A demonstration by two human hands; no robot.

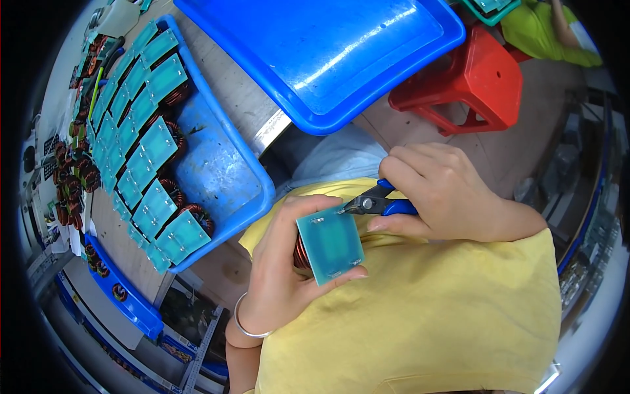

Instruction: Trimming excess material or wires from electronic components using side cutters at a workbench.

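Grey workbench [226, 72] under a blue tray [209, 161] and copper-coloured coils [86, 172].

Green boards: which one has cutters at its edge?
The board in the left hand: the blue-handled cutters, in the right hand, reach its upper edge. Other boards lie in the blue tray at left.

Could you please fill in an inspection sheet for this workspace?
Surface: grey worktable, carrying a marked blue tray with rows of green boards.
Work things: held board, green, with a copper-coloured coil beneath; blue-handled cutters, tips at the board's upper right corner.
Clutter: loose coils heaped at far left.
Hands: left hand grips the held board; right hand holds the cutters.
Cables: nothing seen.
Surroundings: second blue tray, red stool, another person in yellow-green.
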